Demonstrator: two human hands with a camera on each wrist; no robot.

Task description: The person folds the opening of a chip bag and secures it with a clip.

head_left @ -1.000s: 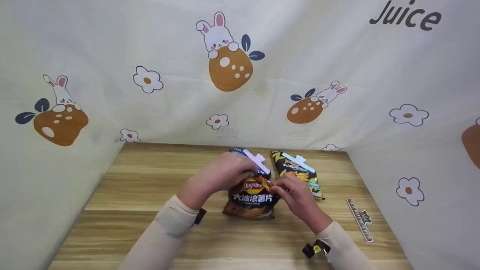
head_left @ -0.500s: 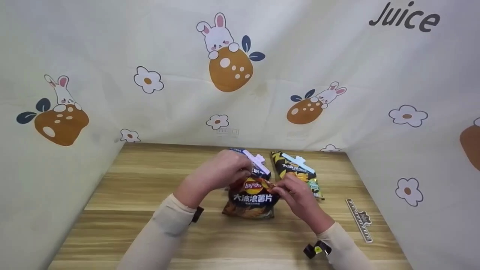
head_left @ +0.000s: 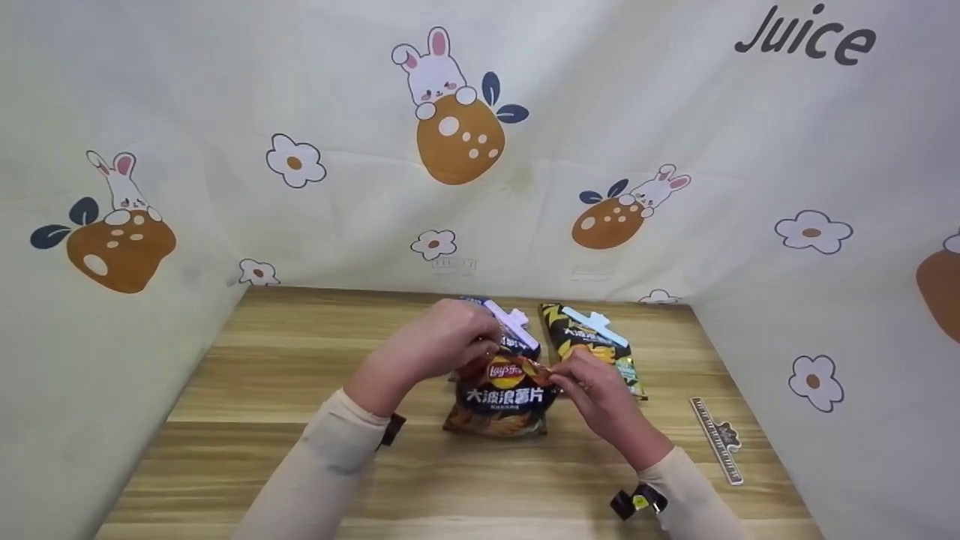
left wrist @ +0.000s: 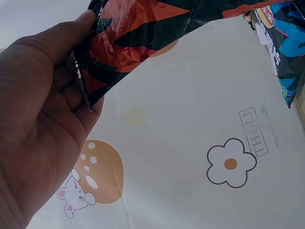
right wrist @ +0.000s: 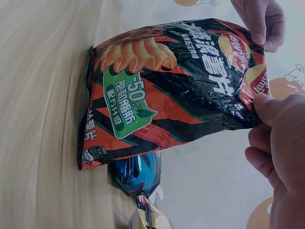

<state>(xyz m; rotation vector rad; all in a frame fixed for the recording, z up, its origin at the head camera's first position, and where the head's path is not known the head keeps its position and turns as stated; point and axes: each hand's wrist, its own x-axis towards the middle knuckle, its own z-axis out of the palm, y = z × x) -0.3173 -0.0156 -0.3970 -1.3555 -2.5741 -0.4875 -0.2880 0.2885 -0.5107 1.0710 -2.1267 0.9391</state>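
Note:
A red-and-black Lay's chip bag [head_left: 504, 409] stands upright on the table, its front towards me. My left hand [head_left: 442, 341] pinches its top left corner. The top right corner is gripped by thumb and fingers of my right hand [head_left: 604, 394]. In the right wrist view, the bag's [right wrist: 157, 95] top edge looks folded over near the right thumb, with a second logo showing on the flap. The left wrist view shows the left hand [left wrist: 43, 90] with thumb on one side of the bag's sealed end [left wrist: 128, 38] and fingers on the other.
Behind stand a blue chip bag [head_left: 516, 343] with a lilac clip [head_left: 512, 324], and a yellow-and-black bag [head_left: 592, 351] with a pale blue clip [head_left: 598, 325]. A black-and-white clip [head_left: 718, 442] lies on the wooden table [head_left: 247, 405] at right. Printed cloth walls surround the table.
My left hand has shifted slightly left along the bag's top. The right hand keeps its hold, and the bag stays in nearly the same place.

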